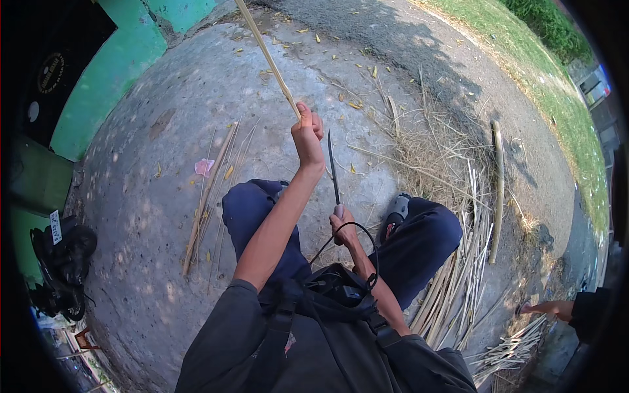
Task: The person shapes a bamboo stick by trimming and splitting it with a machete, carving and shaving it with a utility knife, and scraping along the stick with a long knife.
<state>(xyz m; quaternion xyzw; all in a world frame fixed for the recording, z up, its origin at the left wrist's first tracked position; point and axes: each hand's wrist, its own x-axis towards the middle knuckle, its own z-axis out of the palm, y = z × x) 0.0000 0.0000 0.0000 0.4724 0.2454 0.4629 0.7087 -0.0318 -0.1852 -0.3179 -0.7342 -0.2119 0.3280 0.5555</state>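
Observation:
My left hand [308, 139] is closed in a fist around the lower end of a long pale bamboo strip [267, 54], which slants up and away to the left past the frame's top edge. In my right hand [342, 226] is the handle of a long, narrow knife [333, 167]. Its dark blade points away from me, and the tip comes close beside my left fist. Blade and strip appear apart. My fingers hide the strip's lower end and part of the knife's handle.
Split bamboo strips [462, 268] and shavings [429, 160] lie to my right, beside a thick pole [497, 190]. Several sticks [208, 196] and a pink scrap [204, 167] lie left. Another person's arm [550, 308] shows at far right; a motorcycle [62, 262] stands far left.

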